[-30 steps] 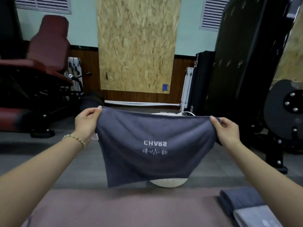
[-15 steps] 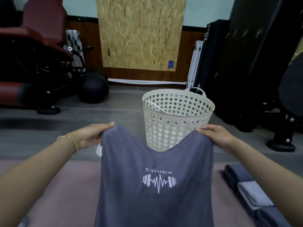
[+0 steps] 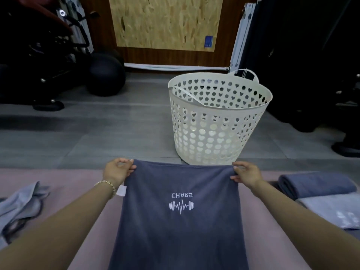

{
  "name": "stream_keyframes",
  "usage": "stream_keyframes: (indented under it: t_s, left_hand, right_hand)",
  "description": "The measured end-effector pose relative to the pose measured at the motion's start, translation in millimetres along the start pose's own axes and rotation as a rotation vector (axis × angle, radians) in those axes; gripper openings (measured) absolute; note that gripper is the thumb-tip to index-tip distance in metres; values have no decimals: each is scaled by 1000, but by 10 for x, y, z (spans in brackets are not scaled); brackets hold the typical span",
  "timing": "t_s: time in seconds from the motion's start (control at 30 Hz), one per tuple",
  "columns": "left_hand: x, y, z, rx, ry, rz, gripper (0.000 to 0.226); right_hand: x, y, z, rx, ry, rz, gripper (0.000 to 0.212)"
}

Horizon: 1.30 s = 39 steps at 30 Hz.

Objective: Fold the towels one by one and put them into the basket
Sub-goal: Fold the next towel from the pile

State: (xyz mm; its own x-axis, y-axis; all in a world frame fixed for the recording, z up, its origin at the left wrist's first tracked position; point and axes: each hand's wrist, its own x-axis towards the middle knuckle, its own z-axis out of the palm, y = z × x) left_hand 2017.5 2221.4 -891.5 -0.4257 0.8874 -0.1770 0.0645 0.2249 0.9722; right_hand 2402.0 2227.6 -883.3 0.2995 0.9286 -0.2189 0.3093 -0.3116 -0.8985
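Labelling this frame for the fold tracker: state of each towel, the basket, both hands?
dark towel: laid flat, logo up
left hand: pinches its far left corner
right hand: pinches its far right corner
basket: upright, no towel visible inside
right-side towels: folded
left-side towel: crumpled

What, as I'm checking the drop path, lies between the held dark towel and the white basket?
Nothing visible: in the head view the dark towel overlaps the white basket at its foot; no gap shows between.
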Motion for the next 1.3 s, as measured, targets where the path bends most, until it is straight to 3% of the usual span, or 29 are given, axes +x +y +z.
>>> stream_keyframes:
  t_s: [0.13, 0.23, 0.37, 0.4, 0.47, 0.5, 0.57, 0.63, 0.73, 0.87, 0.93, 1.0, 1.07, 1.2, 1.3]
  left_hand:
    - [70, -158, 150, 106, -105, -10, 13]
    - [-67, -463, 172, 267, -264, -106, 74]
    - [-353, -1046, -76, 389, -223, -249, 96]
    - [-424, -1203, -178, 449, -187, -286, 91]
    - [-597, -1467, -378, 554, -186, -337, 39]
    - [-668, -1590, -460, 566, -201, -358, 45]
    - [-768, -1781, -586, 582, -270, -341, 59]
    - [-870, -1831, -666, 589, -333, -331, 53]
    - [-973, -1844, -700, 502, -453, -354, 25]
    - [-1153, -1756, -753, 469, -608, -517, 55]
    - [-1248, -1756, -802, 463, -671, -590, 80]
    - [-1346, -1754, -826, 476, -745, -614, 89]
    - [-1416, -1678, -838, 478, -794, -603, 85]
    - [-1466, -1494, -934, 493, -889, -632, 66]
    - [-1512, -1425, -1062, 475, -909, -625, 59]
  right_hand:
    - [112, 202, 139, 69, -27, 76, 30]
    - [-73, 416, 184, 12, -97, 110, 49]
    - [-378, 958, 83, -104, -202, 162, 54]
    - [-480, 1120, 32, -142, -220, 188, 52]
    - [-717, 1420, -75, -160, -248, 265, 26]
    - [-860, 1512, -107, -165, -286, 296, 12]
    - [-1033, 1775, -173, -191, -316, 339, 33]
    - [-1132, 1994, -210, -178, -336, 378, 53]
    - [-1293, 1977, -183, -185, -364, 416, 44]
    - [-1505, 1849, -111, -148, -358, 491, 73]
    - [-1606, 1861, -58, -128, -383, 530, 70]
    - [-1696, 1882, -30, -124, -409, 554, 76]
    - [-1744, 1887, -50, -118, -411, 551, 76]
    - [-1737, 1926, -178, -70, -466, 542, 114]
    - [-1755, 1984, -258, -71, -532, 553, 104]
